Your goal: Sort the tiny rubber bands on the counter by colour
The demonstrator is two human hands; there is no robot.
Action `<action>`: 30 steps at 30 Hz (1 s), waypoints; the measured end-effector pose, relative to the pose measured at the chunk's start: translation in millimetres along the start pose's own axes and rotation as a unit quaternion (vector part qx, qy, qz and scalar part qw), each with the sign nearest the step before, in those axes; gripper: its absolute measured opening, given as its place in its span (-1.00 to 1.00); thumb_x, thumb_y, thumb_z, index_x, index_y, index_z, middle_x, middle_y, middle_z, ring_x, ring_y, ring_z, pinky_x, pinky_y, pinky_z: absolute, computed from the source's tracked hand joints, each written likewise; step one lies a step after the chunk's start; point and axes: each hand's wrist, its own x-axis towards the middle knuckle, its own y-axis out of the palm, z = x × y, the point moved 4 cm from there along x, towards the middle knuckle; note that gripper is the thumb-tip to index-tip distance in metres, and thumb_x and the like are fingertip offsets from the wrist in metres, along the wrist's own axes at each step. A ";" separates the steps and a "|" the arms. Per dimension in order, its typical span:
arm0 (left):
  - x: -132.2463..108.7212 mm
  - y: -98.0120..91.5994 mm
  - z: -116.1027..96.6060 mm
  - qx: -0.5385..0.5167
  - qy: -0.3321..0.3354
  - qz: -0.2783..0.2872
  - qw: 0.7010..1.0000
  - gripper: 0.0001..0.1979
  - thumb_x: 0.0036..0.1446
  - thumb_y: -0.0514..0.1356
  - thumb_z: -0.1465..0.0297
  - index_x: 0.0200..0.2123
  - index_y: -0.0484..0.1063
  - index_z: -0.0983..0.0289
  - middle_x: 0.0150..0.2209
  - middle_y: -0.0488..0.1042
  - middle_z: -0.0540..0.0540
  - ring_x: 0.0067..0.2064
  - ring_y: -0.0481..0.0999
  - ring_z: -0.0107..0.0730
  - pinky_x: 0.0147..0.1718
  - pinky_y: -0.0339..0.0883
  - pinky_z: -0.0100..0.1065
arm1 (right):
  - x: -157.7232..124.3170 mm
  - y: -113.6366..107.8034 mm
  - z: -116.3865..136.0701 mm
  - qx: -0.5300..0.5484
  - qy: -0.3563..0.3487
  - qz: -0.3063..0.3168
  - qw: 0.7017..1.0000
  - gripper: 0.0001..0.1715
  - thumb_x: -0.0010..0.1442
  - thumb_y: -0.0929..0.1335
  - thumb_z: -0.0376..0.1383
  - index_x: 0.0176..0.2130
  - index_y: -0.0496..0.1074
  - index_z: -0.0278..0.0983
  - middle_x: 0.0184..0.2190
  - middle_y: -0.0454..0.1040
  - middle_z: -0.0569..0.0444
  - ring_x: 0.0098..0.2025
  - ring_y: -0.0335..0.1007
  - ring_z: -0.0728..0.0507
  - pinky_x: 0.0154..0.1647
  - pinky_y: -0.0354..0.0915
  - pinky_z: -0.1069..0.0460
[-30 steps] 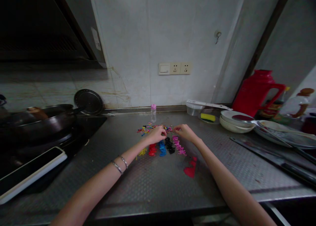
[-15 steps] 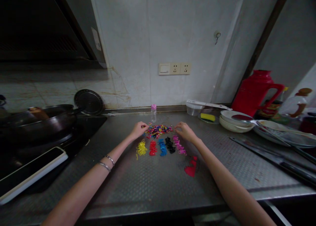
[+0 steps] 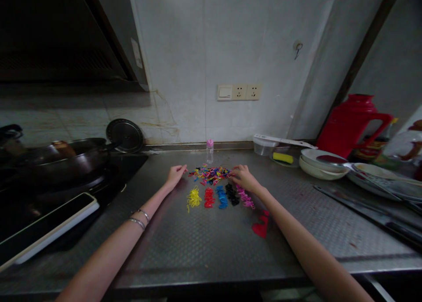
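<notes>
A loose pile of mixed-colour small rubber bands point(image 3: 211, 173) lies on the metal counter. In front of it sit sorted groups: yellow bands point(image 3: 194, 197), red bands point(image 3: 209, 198), blue bands point(image 3: 222, 197), black bands point(image 3: 232, 194) and pink bands point(image 3: 245, 197). My left hand point(image 3: 176, 177) is just left of the pile, thumb and fingertips pinched together; whatever is between them is too small to make out. At the pile's right edge, my right hand point(image 3: 244, 178) touches the bands with slightly bent, parted fingers.
Behind the pile stands a small clear bottle with a pink cap point(image 3: 210, 151). A red heart-shaped piece point(image 3: 260, 226) lies near my right forearm. Bowls point(image 3: 321, 166), a yellow sponge point(image 3: 282, 158) and a red thermos point(image 3: 349, 126) are at right. A wok point(image 3: 69, 159) stands at left.
My left hand has moved away from the pile, to the left. My right hand has come in to the pile's right edge. The whole view has shifted slightly.
</notes>
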 end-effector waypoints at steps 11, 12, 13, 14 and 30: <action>1.7 2.0 7.9 -0.004 0.010 0.011 1.000 -0.58 0.02 0.01 0.13 -0.53 0.45 0.35 -0.57 0.44 0.07 -0.50 0.37 -0.43 -0.54 0.13 -0.45 | 12.5 -5.3 14.2 -0.009 -0.026 0.024 0.999 -0.84 0.06 0.30 -0.33 -0.37 0.48 -0.25 -0.17 0.31 -0.04 -0.10 0.16 -0.15 -0.12 0.16 0.03; 1.4 2.0 7.9 -0.006 0.011 0.011 1.000 -0.58 0.02 0.01 0.13 -0.53 0.45 0.35 -0.57 0.43 0.07 -0.50 0.37 -0.43 -0.53 0.13 -0.45 | 15.0 -5.8 13.4 0.001 -0.024 0.021 0.999 -0.85 0.05 0.30 -0.32 -0.37 0.48 -0.26 -0.18 0.32 -0.04 -0.10 0.17 -0.15 -0.12 0.17 0.03; 1.1 2.0 7.9 -0.007 0.013 0.011 1.000 -0.58 0.02 0.01 0.13 -0.53 0.45 0.35 -0.58 0.42 0.07 -0.50 0.37 -0.43 -0.53 0.13 -0.45 | 17.5 -6.3 12.3 0.013 -0.023 0.019 0.999 -0.85 0.05 0.30 -0.32 -0.37 0.48 -0.26 -0.19 0.33 -0.04 -0.11 0.18 -0.14 -0.12 0.17 0.03; 0.7 1.9 7.9 -0.007 0.015 0.012 1.000 -0.58 0.02 0.01 0.13 -0.53 0.45 0.35 -0.59 0.42 0.07 -0.51 0.37 -0.43 -0.53 0.13 -0.44 | 19.9 -6.9 10.9 0.025 -0.021 0.019 0.999 -0.85 0.04 0.31 -0.33 -0.37 0.48 -0.27 -0.20 0.34 -0.04 -0.13 0.20 -0.13 -0.12 0.17 0.03; -13.0 18.0 -25.7 0.076 0.094 0.095 0.988 -0.66 -0.01 0.06 0.23 -0.53 0.46 0.37 -0.57 0.44 0.04 -0.49 0.35 -0.44 -0.48 0.14 -0.45 | 14.8 -16.0 -22.9 0.154 0.039 0.140 0.977 -0.75 -0.06 0.27 -0.37 -0.39 0.51 -0.39 -0.47 0.53 0.01 -0.41 0.41 -0.08 -0.40 0.24 0.14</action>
